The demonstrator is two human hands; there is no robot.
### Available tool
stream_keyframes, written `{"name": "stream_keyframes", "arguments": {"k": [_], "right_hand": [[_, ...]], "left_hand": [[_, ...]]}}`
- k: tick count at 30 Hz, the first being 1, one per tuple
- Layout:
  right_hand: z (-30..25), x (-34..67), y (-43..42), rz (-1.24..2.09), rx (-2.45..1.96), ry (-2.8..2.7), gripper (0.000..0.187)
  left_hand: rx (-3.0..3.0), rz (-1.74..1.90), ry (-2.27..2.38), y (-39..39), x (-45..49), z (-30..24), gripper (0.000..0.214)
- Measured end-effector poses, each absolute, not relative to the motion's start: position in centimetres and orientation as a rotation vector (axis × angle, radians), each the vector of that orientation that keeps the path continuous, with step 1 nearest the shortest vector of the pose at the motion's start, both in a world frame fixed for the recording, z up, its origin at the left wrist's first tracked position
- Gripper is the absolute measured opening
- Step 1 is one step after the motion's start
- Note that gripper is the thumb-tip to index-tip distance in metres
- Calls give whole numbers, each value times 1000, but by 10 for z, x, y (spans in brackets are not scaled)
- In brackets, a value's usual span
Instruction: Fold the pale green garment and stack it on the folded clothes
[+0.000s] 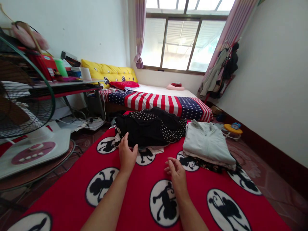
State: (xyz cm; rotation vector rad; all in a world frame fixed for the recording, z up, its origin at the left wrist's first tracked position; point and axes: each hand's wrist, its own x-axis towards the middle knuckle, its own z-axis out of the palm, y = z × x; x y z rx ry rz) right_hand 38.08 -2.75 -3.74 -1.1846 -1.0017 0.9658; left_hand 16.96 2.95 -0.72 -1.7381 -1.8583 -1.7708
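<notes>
My left hand (pixel 127 155) rests on the red monkey-print blanket (pixel 144 205), its fingertips at the near edge of a pile of black polka-dot clothing (pixel 146 128). A white garment (pixel 154 149) shows under that pile. My right hand (pixel 176 175) sits lower and to the right, fingers loosely apart, holding nothing. It is nearest a folded pale green zip jacket (pixel 207 144), which lies on the blanket to the right, on top of other folded cloth.
A bed with a stars-and-stripes cover (pixel 154 102) stands ahead below a curtained window. On the left are a wire-guarded electric fan (pixel 24 93) and a cluttered desk (pixel 67 85). Clothes (pixel 218 70) hang by the right wall, near a small yellow stool (pixel 233 129).
</notes>
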Motion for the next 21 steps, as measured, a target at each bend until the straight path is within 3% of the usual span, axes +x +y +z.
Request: {"name": "stream_keyframes", "arguments": {"k": [6, 13, 19, 21], "right_hand": [[-40, 381, -26, 980, -1201, -1068, 45], [-32, 381, -29, 984, -1192, -964, 51], [-38, 392, -23, 857, -1146, -867, 59], [-43, 394, -19, 770, -1198, -877, 63]], "left_hand": [[-1936, -1658, -1804, 38, 162, -9, 20], [-2239, -1602, -1611, -3, 220, 9, 19], [-2801, -542, -1729, -48, 291, 5, 32], [-2839, -399, -1736, -52, 295, 6, 32]]}}
